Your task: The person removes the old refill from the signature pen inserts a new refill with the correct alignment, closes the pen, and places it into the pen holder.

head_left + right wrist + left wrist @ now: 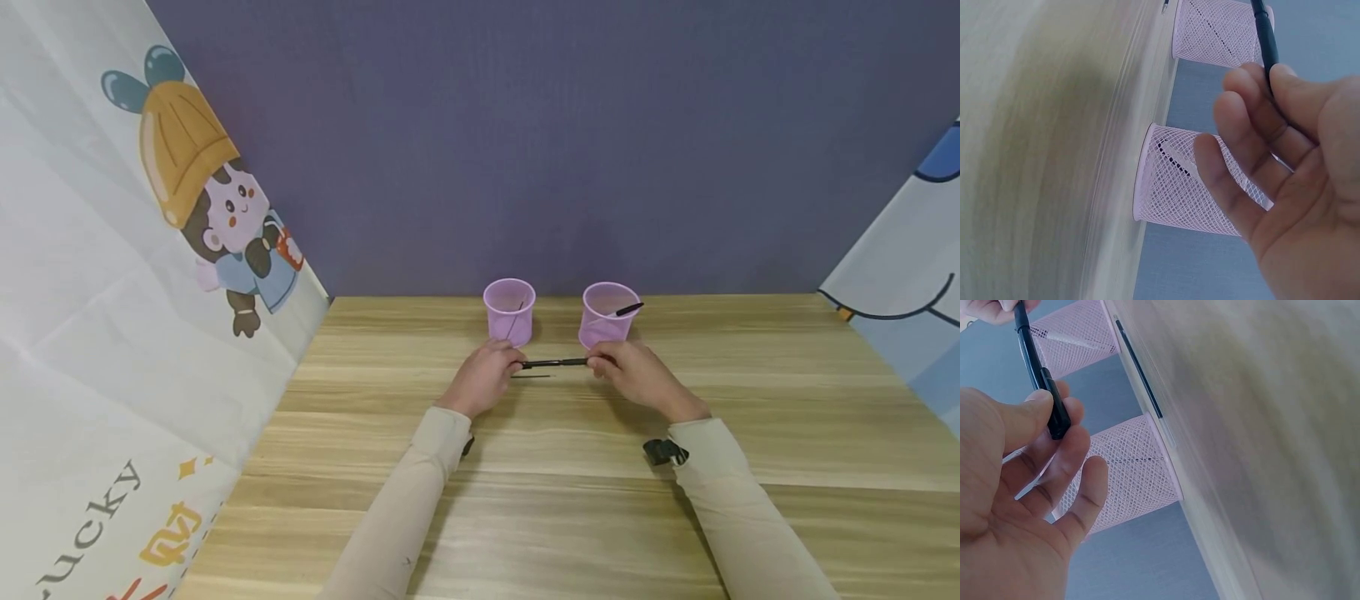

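Observation:
A black pen (551,363) is held level between both hands, just above the table. My left hand (483,377) pinches its clip end between thumb and fingers; the other fingers are loosely bent in the left wrist view. My right hand (1297,144) pinches the opposite end with thumb and index finger. Below the pen, a thin dark pen refill (1139,369) with a clear end lies on the table. Behind the left hand stands a pink mesh cup (497,325) containing a thin dark stick (517,312). Beyond the right hand, a second pink mesh cup (600,331) holds a black-ended pen (628,309).
Both cups stand near the back edge of the wood-grain table (570,517), before a dark blue-grey panel (555,150). White cloth with a printed cartoon figure (217,200) borders the left side; another printed sheet (900,267) hangs at the right.

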Motion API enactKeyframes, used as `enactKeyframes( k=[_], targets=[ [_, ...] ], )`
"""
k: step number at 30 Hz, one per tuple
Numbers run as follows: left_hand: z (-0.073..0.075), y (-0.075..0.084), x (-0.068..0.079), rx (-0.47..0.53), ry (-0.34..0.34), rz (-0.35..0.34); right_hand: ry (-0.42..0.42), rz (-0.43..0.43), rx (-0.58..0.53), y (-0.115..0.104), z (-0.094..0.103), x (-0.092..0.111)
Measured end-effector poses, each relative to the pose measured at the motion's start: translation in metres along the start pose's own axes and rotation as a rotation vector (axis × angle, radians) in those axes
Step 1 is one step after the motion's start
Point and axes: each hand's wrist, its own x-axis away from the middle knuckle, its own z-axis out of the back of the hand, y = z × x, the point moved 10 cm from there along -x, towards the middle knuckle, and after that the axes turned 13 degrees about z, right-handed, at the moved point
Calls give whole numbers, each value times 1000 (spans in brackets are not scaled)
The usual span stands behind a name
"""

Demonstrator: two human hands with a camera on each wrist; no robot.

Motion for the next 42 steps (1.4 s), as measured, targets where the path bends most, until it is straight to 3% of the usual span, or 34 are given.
enactKeyframes(
  k=[18,42],
  targets=[
    [-1,0,1,-20,-4,12,-24,9,-15,-1,-4,-1],
    [1,2,2,-15,-5,-1,-65,-106,-55,3,-8,4]
  ],
)
